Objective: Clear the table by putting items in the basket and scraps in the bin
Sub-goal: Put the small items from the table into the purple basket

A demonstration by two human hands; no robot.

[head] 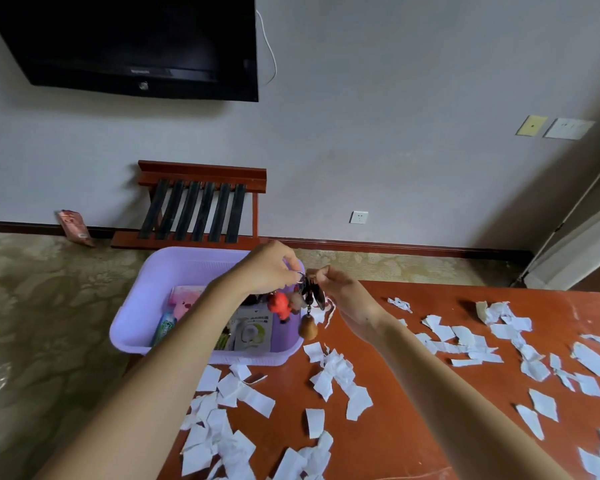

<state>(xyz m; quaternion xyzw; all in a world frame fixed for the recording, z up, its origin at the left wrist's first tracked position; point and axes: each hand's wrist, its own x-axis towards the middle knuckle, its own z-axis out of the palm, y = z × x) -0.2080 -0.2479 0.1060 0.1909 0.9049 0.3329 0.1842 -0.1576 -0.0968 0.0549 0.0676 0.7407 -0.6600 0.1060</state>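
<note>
Nearest the wearer, along the front edge of the table [413,427], white paper scraps [336,375] are lying thick and spreading across to the right side. None seems to be gathered, so the scrap half of the job is looking wholly undone. No bin is showing anywhere.

Further out, both forearms are reaching toward the table's far left corner. The left hand [271,268] is pinching the metal ring of a keychain bunch [307,292] between thumb and curled fingers. The right hand [347,299] is pinching the bunch from the other side. The bunch is hanging in the air at the right rim of the purple basket [136,306]. Its red figure [279,306] is dangling over the inside and its brown gourd charm [308,327] just beside the rim.

The basket is already holding a pink packet [184,296], a green tube [163,327] and a white sachet [253,330]. With only scraps showing on the wood, the item half is looking nearly finished. The basket's left side is projecting past the table edge; what is bearing it there I cannot tell.

Room is lying open inside the basket toward its far wall. Beyond it the carpet [49,306] is running to a wooden luggage rack [201,206] standing against the wall, well apart from the hands.
</note>
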